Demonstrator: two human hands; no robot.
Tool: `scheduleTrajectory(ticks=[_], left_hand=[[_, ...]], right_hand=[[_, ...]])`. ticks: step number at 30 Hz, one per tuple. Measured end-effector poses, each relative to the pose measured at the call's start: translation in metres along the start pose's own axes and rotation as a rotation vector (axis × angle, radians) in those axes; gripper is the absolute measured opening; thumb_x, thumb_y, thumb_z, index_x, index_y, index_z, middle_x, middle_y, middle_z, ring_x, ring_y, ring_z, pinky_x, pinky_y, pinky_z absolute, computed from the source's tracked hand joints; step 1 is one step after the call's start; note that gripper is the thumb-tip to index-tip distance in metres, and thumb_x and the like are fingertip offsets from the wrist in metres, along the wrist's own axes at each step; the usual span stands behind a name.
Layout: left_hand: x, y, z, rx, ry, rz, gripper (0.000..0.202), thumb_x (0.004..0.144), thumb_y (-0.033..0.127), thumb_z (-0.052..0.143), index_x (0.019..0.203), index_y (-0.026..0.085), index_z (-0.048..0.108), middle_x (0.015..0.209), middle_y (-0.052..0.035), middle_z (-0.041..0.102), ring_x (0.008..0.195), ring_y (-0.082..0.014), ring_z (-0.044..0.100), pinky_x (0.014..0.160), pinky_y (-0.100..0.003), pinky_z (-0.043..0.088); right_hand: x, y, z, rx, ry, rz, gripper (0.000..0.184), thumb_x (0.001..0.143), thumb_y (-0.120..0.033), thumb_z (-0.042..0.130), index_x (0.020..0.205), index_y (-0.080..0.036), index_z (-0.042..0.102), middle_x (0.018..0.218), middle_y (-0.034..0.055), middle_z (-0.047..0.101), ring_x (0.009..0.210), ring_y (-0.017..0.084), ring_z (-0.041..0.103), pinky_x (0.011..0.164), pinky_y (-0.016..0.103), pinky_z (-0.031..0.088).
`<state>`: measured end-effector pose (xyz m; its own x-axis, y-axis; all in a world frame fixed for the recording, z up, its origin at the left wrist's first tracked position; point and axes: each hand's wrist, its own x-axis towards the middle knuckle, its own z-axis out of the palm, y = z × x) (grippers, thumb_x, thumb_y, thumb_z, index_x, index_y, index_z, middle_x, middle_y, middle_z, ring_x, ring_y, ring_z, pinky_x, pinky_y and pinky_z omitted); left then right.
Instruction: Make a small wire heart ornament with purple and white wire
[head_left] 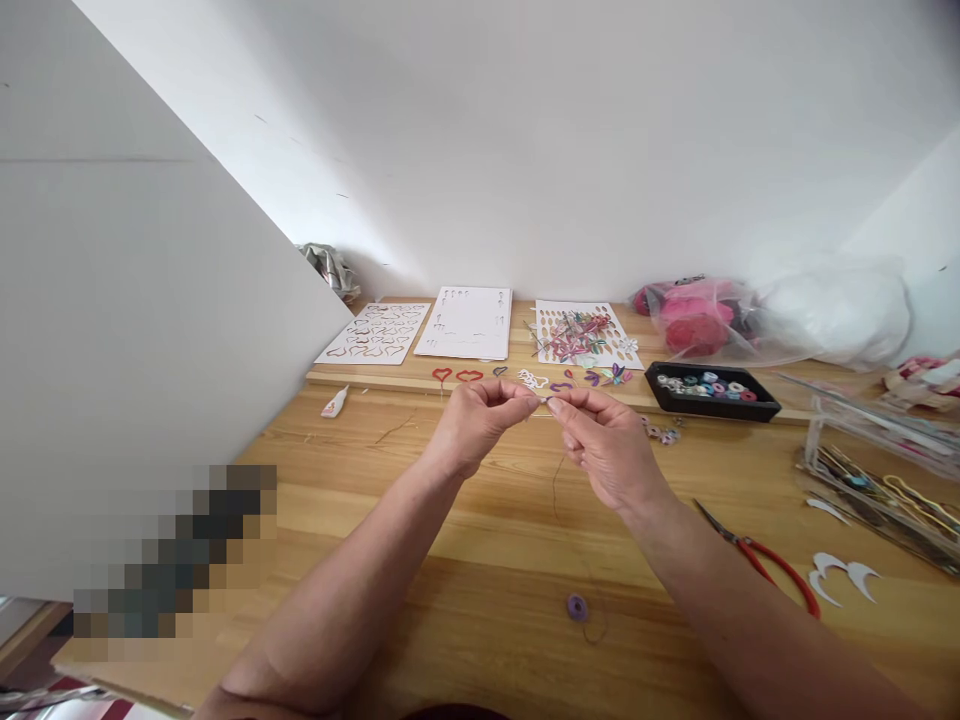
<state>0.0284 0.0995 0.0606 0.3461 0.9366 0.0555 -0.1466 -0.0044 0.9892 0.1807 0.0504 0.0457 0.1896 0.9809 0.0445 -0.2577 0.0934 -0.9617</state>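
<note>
My left hand (491, 415) and my right hand (604, 435) meet fingertip to fingertip above the table. Thumb and forefinger are pinched on each, with a tiny pale and purple piece (547, 401) at the tips, mostly covered by the fingers. Below my right hand hangs a thin thread (555, 490), which runs down toward a small purple spool of thread (577, 607) lying on the wood. Just behind the fingers lie a purple outline shape (560, 387) and white cut-out pieces (532, 379).
Red-handled pliers (776, 575) and white curved cut-outs (829, 570) lie at right. A black tray (712, 392) holds several thread spools. Behind are cut-out sheets (375, 333), plastic bags (705, 315) and a glue bottle (335, 402). A clear box (870, 450) stands right; a grey panel (150, 300) rises left.
</note>
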Motion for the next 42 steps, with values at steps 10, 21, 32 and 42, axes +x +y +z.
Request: scheduleTrajectory(ticks=[10, 21, 32, 42], left_hand=[[0.000, 0.006, -0.006, 0.227, 0.092, 0.119, 0.018, 0.069, 0.030, 0.077, 0.070, 0.014, 0.069, 0.075, -0.0031, 0.069, 0.072, -0.0131, 0.059, 0.073, -0.027, 0.045], [-0.007, 0.018, -0.014, 0.411, -0.238, 0.119, 0.014, 0.074, 0.028, 0.073, 0.071, 0.015, 0.071, 0.075, -0.0052, 0.069, 0.070, -0.0143, 0.058, 0.067, -0.027, 0.044], [-0.003, 0.012, -0.012, 0.104, -0.211, 0.050, 0.022, 0.068, 0.033, 0.082, 0.071, 0.014, 0.072, 0.073, -0.0031, 0.068, 0.066, -0.0101, 0.054, 0.065, -0.026, 0.042], [0.001, 0.001, -0.003, 0.032, -0.049, 0.080, 0.025, 0.066, 0.035, 0.082, 0.068, 0.014, 0.069, 0.070, -0.0016, 0.064, 0.066, -0.0101, 0.052, 0.065, -0.025, 0.040]], right_hand=[[-0.010, -0.008, -0.005, -0.694, -0.076, -0.403, 0.011, 0.085, -0.028, 0.066, 0.079, -0.020, 0.069, 0.061, -0.0018, 0.058, 0.052, 0.010, 0.042, 0.049, 0.026, 0.032], [0.000, -0.025, -0.021, -0.663, -0.176, -0.375, 0.015, 0.084, -0.034, 0.070, 0.078, -0.020, 0.073, 0.067, 0.0003, 0.061, 0.057, 0.011, 0.043, 0.053, 0.027, 0.032], [0.008, -0.008, -0.018, -0.010, -0.215, 0.229, 0.026, 0.062, -0.035, 0.085, 0.076, -0.020, 0.068, 0.052, -0.0074, 0.046, 0.044, 0.004, 0.028, 0.042, 0.020, 0.017], [-0.004, -0.002, -0.002, -0.065, -0.042, 0.044, 0.027, 0.068, -0.037, 0.082, 0.081, -0.019, 0.067, 0.048, -0.0092, 0.039, 0.043, 0.005, 0.027, 0.042, 0.022, 0.017]])
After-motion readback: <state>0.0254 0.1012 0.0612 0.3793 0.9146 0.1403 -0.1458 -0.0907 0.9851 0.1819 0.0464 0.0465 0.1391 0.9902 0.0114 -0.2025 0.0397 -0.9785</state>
